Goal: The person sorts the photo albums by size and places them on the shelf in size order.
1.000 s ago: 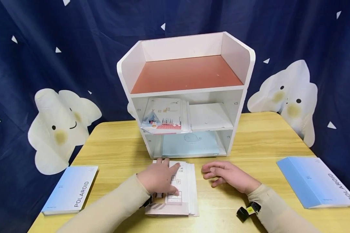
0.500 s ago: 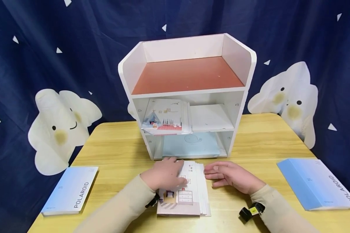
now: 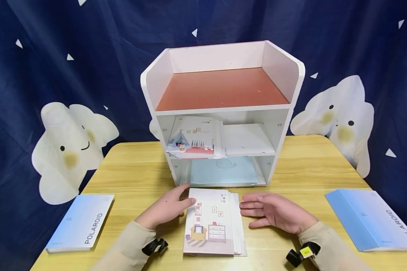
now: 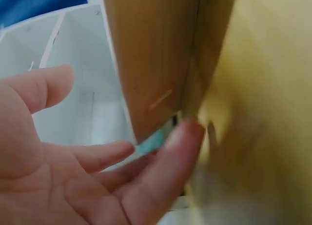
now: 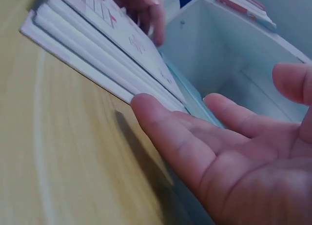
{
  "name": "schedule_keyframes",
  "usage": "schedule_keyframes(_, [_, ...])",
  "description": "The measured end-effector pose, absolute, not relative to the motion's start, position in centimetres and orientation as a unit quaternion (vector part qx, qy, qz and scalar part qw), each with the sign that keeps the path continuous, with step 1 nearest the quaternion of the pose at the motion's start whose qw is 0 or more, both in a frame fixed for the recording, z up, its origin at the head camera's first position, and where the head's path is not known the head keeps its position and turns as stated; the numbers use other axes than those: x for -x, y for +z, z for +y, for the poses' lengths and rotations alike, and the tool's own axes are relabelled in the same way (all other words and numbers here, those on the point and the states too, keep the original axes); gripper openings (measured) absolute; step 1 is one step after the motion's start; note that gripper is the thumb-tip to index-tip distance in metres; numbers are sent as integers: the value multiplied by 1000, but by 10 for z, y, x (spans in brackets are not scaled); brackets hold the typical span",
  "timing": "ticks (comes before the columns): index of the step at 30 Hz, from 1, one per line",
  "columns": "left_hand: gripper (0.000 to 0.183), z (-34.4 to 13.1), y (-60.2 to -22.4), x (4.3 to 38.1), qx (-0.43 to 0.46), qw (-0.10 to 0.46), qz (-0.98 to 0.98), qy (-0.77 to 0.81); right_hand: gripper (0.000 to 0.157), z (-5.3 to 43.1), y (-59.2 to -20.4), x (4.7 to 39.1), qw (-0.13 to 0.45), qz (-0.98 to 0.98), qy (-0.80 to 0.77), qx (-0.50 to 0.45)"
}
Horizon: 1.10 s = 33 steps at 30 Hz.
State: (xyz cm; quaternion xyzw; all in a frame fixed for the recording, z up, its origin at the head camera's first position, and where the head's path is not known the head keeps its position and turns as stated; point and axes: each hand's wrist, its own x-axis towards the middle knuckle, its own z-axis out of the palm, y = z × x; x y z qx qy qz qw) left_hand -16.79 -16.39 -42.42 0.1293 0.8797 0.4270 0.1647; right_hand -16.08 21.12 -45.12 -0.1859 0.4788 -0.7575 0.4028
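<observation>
A stack of thin notebooks (image 3: 207,218), the top cover printed with a yellow armchair and a chest of drawers, lies on the table before the shelf, its lower layers fanned out to the right. At its left edge is my left hand (image 3: 167,206), fingers apart and relaxed, the thumb over the cover's edge in the head view. My right hand (image 3: 279,212) faces the right edge with fingers loosely extended. In the right wrist view, its fingertips (image 5: 146,105) come right up to the layered page edges of the notebooks (image 5: 117,54). Neither hand grips anything.
A white shelf unit (image 3: 285,86) with a red-brown top stands behind. More notebooks (image 3: 195,137) lie on its middle shelf, left side, and a light blue whale-printed one (image 3: 220,173) on the bottom shelf. POLAROID books lie at the left (image 3: 79,222) and right (image 3: 373,222).
The notebook stack has slid right, with the left hand first on its cover, then withdrawn to its left edge. The right hand has stayed near the right edge, fingers a little more spread.
</observation>
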Motion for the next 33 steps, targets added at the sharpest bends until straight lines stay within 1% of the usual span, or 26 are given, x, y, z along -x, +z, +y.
schedule_keyframes(4, [74,-169,-438,168,-90,247,766,587,50,213,-454,159,427,428,-771,201])
schedule_keyframes(6, [74,-170,-443,169,-80,265,722,634,51,213,-456,158,430,411,-778,204])
schedule_keyframes(8, [68,-172,-449,170,-78,279,692,661,51,212,-457,158,428,403,-784,199])
schedule_keyframes(10, [61,-174,-453,170,-81,289,674,675,51,211,-458,157,424,401,-790,191])
schedule_keyframes(13, [57,-179,-456,171,-101,313,647,688,51,210,-459,157,416,408,-793,177])
schedule_keyframes(16, [62,-185,-456,171,-126,340,619,697,53,210,-459,157,408,418,-794,168])
schedule_keyframes(21, [64,-189,-455,171,-162,374,574,710,54,211,-459,157,402,428,-792,166])
schedule_keyframes(25, [73,-184,-458,167,-191,417,530,714,54,211,-460,157,400,432,-790,170])
schedule_keyframes(26, [73,-182,-459,166,-193,427,520,714,54,211,-460,157,398,434,-790,170])
schedule_keyframes(28, [69,-177,-462,164,-191,441,510,713,54,210,-460,157,395,438,-790,168])
schedule_keyframes(31, [58,-171,-466,161,-179,436,510,720,55,208,-459,157,391,446,-788,164])
schedule_keyframes(33, [56,-168,-467,158,-168,435,507,725,56,208,-459,157,390,448,-788,162])
